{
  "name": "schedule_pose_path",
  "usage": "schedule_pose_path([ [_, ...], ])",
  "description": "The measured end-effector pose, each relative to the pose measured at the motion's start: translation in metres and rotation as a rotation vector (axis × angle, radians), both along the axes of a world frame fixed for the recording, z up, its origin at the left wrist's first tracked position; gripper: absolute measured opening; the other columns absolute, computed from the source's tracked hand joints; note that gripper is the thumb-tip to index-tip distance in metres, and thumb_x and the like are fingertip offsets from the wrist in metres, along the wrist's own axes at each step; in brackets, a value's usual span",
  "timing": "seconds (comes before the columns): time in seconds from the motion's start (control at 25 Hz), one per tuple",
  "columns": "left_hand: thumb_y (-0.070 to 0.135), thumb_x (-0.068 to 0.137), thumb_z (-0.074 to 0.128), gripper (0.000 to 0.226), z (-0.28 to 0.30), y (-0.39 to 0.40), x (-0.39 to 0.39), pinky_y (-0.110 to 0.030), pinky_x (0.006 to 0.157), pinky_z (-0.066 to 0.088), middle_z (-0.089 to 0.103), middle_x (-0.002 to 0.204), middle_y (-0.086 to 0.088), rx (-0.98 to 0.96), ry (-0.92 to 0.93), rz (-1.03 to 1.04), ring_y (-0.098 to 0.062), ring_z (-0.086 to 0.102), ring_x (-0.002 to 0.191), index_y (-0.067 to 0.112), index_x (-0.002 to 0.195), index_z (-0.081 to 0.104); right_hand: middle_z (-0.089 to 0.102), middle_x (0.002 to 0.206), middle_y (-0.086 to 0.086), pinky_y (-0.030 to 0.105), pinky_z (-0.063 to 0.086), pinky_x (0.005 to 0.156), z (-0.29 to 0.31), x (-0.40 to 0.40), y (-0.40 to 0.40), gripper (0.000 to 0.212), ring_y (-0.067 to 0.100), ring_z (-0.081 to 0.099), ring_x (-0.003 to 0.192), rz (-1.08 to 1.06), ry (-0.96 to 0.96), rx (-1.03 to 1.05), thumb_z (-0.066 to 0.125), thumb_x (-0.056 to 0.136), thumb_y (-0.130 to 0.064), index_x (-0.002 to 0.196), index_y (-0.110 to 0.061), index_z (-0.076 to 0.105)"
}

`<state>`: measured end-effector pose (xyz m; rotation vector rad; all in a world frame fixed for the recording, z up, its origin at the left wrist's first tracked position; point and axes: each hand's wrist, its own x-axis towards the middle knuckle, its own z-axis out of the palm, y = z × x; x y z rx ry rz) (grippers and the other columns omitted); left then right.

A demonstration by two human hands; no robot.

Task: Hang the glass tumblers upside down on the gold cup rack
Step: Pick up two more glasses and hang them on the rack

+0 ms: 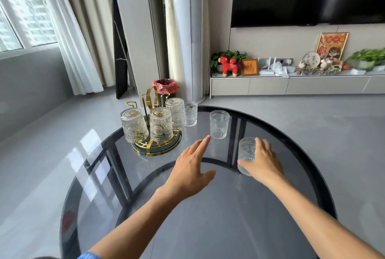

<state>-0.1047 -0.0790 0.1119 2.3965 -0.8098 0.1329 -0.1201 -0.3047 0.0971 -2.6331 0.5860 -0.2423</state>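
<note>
Smoked glass makes up the round table (208,227) under your arms. Your left hand (190,172) hovers flat above it, fingers spread and holding nothing, its fingertips just short of an upright tumbler (219,124). Your right hand (263,160) is wrapped around the nearest tumbler (246,154), thumb on its near side and fingers curled over its far side; that glass stands upright on the tabletop. Further left, the gold cup rack (155,148) sits near the table's far edge with three tumblers hung mouth-down on its prongs: the left one (134,126), the middle one (161,124) and the back one (176,112). Just beside the back one, a third upright tumbler (191,113) stands on the table.
</note>
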Motion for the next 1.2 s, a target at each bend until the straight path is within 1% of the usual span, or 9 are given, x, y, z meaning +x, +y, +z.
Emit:
schedule_pose_path([
  [0.16,0.033,0.084,0.066,0.076,-0.004,0.019,0.003,-0.032,0.109,0.035,0.043,0.151,0.001,-0.020,0.036,0.074,-0.021,0.040,0.136,0.024,0.151,0.032,0.041,0.127,0.012,0.039,0.044,0.080,0.006,0.010,0.022,0.080,0.037,0.051,0.114,-0.014,0.020,0.007,0.069,0.071,-0.050,0.134,-0.016,0.036],
  [0.28,0.023,0.082,0.068,0.042,-0.004,0.034,0.003,-0.026,0.098,0.045,0.065,0.125,0.007,-0.288,0.089,0.257,-0.015,0.057,0.118,0.024,0.124,0.064,0.045,0.114,0.007,0.034,0.041,0.067,0.022,0.015,0.047,0.072,0.034,0.057,0.098,0.033,0.157,0.015,0.070,0.055,-0.057,0.110,-0.017,0.048],
  [0.4,0.025,0.084,0.071,0.021,-0.002,0.052,0.007,-0.032,0.082,0.055,0.072,0.106,0.003,-0.594,0.283,0.382,-0.009,0.067,0.097,0.023,0.104,0.069,0.056,0.104,0.000,0.032,0.049,0.064,0.037,0.012,0.077,0.067,0.019,0.060,0.087,0.088,0.093,0.414,0.075,0.046,-0.059,0.095,-0.021,0.051],
  [0.52,0.051,0.081,0.071,0.031,0.003,0.074,0.007,-0.031,0.076,0.054,0.072,0.107,0.006,-0.840,0.519,0.393,-0.003,0.070,0.083,0.033,0.106,0.067,0.064,0.106,-0.001,0.041,0.055,0.078,0.051,0.013,0.117,0.055,0.005,0.056,0.082,0.166,-0.067,0.859,0.080,0.058,-0.056,0.095,-0.020,0.062],
  [0.64,0.063,0.071,0.073,0.047,0.008,0.095,0.003,-0.037,0.074,0.058,0.073,0.109,0.019,-1.070,0.692,0.299,-0.019,0.074,0.094,0.041,0.112,0.065,0.071,0.108,0.002,0.037,0.053,0.080,0.068,0.019,0.155,0.062,0.007,0.060,0.094,0.302,-0.103,1.030,0.077,0.059,-0.061,0.103,-0.018,0.070],
  [0.76,0.055,0.068,0.080,0.064,0.024,0.114,0.007,-0.033,0.073,0.059,0.071,0.119,-0.003,-1.206,0.615,0.270,-0.026,0.072,0.101,0.028,0.123,0.062,0.072,0.113,-0.002,0.035,0.051,0.080,0.077,0.030,0.184,0.064,0.014,0.062,0.106,0.405,-0.105,1.169,0.075,0.063,-0.060,0.111,-0.019,0.071],
  [0.96,0.040,0.078,0.076,0.046,0.060,0.148,0.035,-0.044,0.084,0.059,0.072,0.114,-0.012,-1.307,0.423,0.345,-0.030,0.069,0.107,0.017,0.116,0.065,0.066,0.122,-0.007,0.038,0.050,0.091,0.094,0.056,0.210,0.063,0.012,0.057,0.114,0.664,0.045,0.935,0.064,0.066,-0.071,0.114,-0.030,0.065],
  [1.08,0.039,0.074,0.080,0.049,0.091,0.171,0.075,-0.037,0.076,0.062,0.075,0.103,-0.004,-1.277,0.278,0.372,-0.022,0.074,0.095,0.024,0.115,0.057,0.065,0.115,-0.009,0.032,0.046,0.080,0.116,0.088,0.217,0.044,0.011,0.059,0.104,0.751,-0.137,0.780,0.043,0.085,-0.067,0.115,-0.038,0.057],
  [1.2,0.034,0.065,0.087,0.056,0.120,0.194,0.126,-0.037,0.075,0.060,0.073,0.097,0.003,-1.167,0.166,0.414,-0.009,0.074,0.081,0.032,0.109,0.051,0.063,0.124,-0.005,0.032,0.043,0.081,0.128,0.138,0.219,0.040,0.016,0.058,0.105,0.658,-0.288,0.323,0.043,0.093,-0.049,0.125,-0.029,0.056],
])
